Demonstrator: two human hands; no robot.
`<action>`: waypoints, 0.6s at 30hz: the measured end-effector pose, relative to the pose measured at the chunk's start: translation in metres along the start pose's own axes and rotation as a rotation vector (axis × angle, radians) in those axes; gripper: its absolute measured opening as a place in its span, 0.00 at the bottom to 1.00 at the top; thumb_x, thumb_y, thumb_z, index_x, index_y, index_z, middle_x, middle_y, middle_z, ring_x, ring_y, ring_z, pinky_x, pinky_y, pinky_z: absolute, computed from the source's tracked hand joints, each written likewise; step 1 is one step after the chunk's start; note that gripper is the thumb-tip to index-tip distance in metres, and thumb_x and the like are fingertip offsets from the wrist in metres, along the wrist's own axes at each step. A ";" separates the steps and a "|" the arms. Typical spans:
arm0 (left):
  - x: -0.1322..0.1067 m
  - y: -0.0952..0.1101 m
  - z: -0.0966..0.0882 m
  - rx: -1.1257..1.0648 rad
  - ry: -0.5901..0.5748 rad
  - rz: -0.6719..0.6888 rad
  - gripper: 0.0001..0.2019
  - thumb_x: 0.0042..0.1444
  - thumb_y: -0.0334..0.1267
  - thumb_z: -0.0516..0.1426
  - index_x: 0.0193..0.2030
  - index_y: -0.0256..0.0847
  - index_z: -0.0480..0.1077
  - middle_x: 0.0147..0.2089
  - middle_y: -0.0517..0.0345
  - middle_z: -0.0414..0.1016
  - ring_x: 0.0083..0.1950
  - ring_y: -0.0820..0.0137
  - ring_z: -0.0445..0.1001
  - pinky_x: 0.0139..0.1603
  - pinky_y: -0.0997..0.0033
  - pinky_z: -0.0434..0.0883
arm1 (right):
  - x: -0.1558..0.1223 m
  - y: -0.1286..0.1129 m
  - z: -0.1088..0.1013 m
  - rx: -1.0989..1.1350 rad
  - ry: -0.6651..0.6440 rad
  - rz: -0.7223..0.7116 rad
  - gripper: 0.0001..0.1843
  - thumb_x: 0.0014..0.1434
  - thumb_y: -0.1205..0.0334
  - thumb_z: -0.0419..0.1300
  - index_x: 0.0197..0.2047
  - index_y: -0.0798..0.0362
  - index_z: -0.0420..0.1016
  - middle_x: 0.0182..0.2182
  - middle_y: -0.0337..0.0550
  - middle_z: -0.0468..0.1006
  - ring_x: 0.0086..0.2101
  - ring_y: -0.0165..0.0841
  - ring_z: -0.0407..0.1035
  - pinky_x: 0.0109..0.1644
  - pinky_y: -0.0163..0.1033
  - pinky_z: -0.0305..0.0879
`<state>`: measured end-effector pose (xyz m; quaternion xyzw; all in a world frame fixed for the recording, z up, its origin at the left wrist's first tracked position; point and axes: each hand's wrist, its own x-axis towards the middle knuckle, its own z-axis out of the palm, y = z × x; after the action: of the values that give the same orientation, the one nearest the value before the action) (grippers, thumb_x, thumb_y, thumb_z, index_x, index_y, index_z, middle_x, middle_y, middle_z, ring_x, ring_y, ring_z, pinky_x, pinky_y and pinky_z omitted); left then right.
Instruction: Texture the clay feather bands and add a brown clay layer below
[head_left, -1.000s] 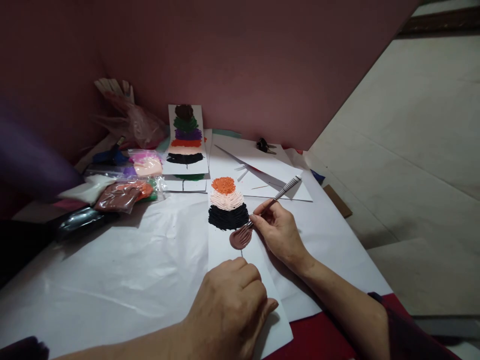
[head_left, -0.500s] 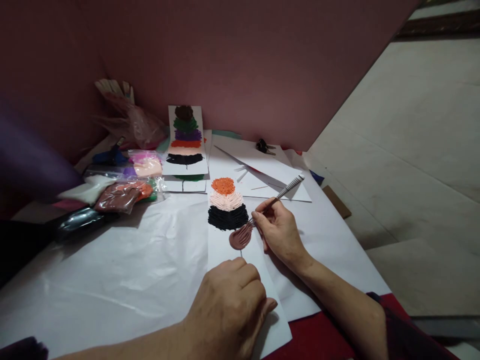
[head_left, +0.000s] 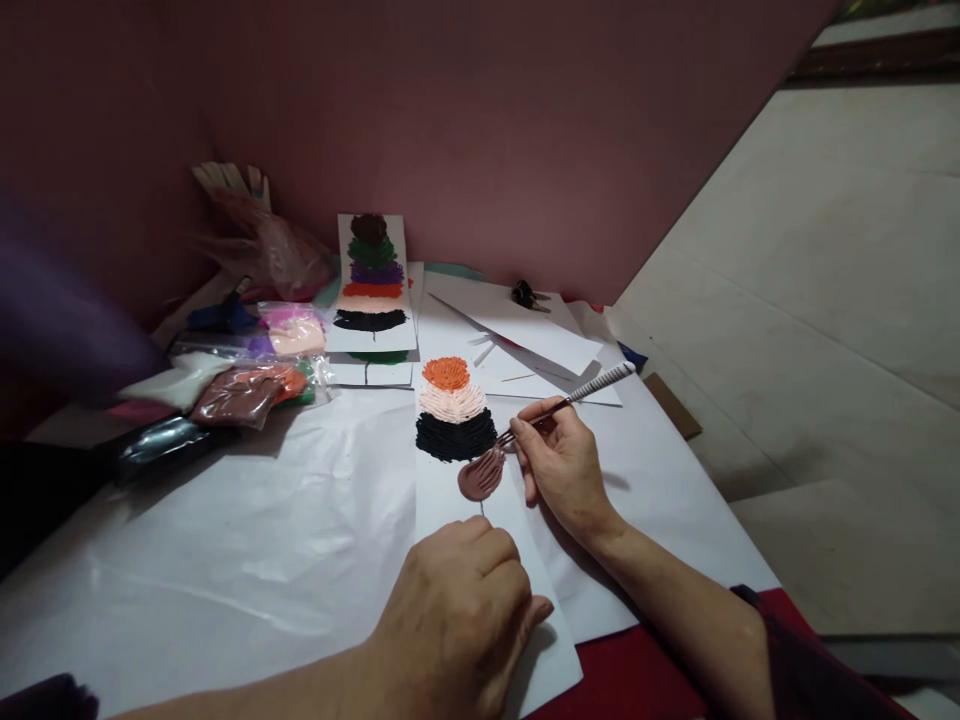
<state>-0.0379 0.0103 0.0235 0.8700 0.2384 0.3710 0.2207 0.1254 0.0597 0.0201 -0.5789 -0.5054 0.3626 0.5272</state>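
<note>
A fork (head_left: 594, 386) with a striped handle is pinched in my right hand (head_left: 564, 462), its handle pointing up to the right. Its tines touch the right end of a flattened brown clay piece (head_left: 480, 474) marked with grooves. That piece lies on a white paper strip (head_left: 439, 505), below textured black (head_left: 456, 435), pale peach (head_left: 453, 404) and orange (head_left: 446, 373) clay layers. A short dark drawn line shows beneath the brown clay. My left hand (head_left: 469, 595) rests on the strip's lower part, fingers curled under and thumb out to the right; its fingertips are hidden.
At the left lie bags of coloured clay (head_left: 240, 390). A card with stacked colour bands (head_left: 373, 275) stands at the back. Beyond my right hand are loose white sheets (head_left: 525, 345) and keys (head_left: 529, 295). White sheeting (head_left: 247, 530) covers the table beside the wall (head_left: 465, 130).
The fork's handle has swung lower and to the right in my right hand, and its tines have shifted slightly at the brown clay's right end. My left hand stays in place.
</note>
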 end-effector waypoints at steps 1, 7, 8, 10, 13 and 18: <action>0.000 0.000 0.000 0.000 0.000 0.000 0.13 0.60 0.29 0.51 0.24 0.35 0.66 0.26 0.54 0.70 0.27 0.70 0.65 0.26 0.71 0.60 | 0.000 0.000 0.000 0.019 0.005 -0.003 0.09 0.62 0.58 0.59 0.37 0.50 0.63 0.19 0.26 0.65 0.09 0.20 0.59 0.09 0.26 0.52; 0.000 0.000 0.000 -0.002 0.003 -0.007 0.13 0.60 0.29 0.51 0.24 0.35 0.66 0.26 0.55 0.70 0.27 0.71 0.65 0.26 0.71 0.60 | 0.000 -0.003 0.001 0.139 0.085 -0.026 0.11 0.60 0.55 0.62 0.37 0.50 0.63 0.19 0.26 0.65 0.09 0.20 0.58 0.07 0.26 0.52; -0.001 0.000 0.000 0.000 0.000 -0.007 0.13 0.60 0.29 0.51 0.24 0.35 0.66 0.26 0.55 0.70 0.27 0.70 0.65 0.26 0.71 0.60 | -0.001 -0.003 0.001 0.144 0.097 -0.039 0.11 0.60 0.55 0.62 0.37 0.50 0.64 0.19 0.26 0.65 0.09 0.20 0.58 0.07 0.26 0.52; -0.001 0.000 -0.001 0.004 -0.001 -0.007 0.13 0.61 0.29 0.51 0.24 0.36 0.65 0.26 0.55 0.70 0.27 0.70 0.65 0.26 0.71 0.59 | -0.002 -0.003 0.000 0.139 0.094 -0.066 0.11 0.59 0.56 0.63 0.37 0.51 0.65 0.20 0.27 0.66 0.10 0.20 0.57 0.08 0.26 0.52; 0.000 0.000 -0.001 0.014 0.000 -0.005 0.14 0.61 0.29 0.51 0.23 0.36 0.65 0.25 0.56 0.69 0.26 0.70 0.64 0.26 0.71 0.59 | -0.004 -0.001 0.000 0.117 0.026 -0.083 0.10 0.58 0.59 0.64 0.35 0.51 0.67 0.22 0.29 0.68 0.11 0.18 0.56 0.10 0.27 0.52; 0.000 0.002 0.000 0.011 0.010 -0.003 0.14 0.61 0.29 0.50 0.24 0.36 0.65 0.25 0.56 0.69 0.26 0.71 0.63 0.26 0.71 0.59 | -0.005 0.003 0.000 0.064 -0.008 -0.081 0.08 0.57 0.61 0.64 0.34 0.52 0.68 0.21 0.31 0.68 0.13 0.20 0.56 0.13 0.29 0.52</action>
<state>-0.0377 0.0093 0.0248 0.8690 0.2427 0.3736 0.2154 0.1245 0.0548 0.0168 -0.5396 -0.5185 0.3592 0.5576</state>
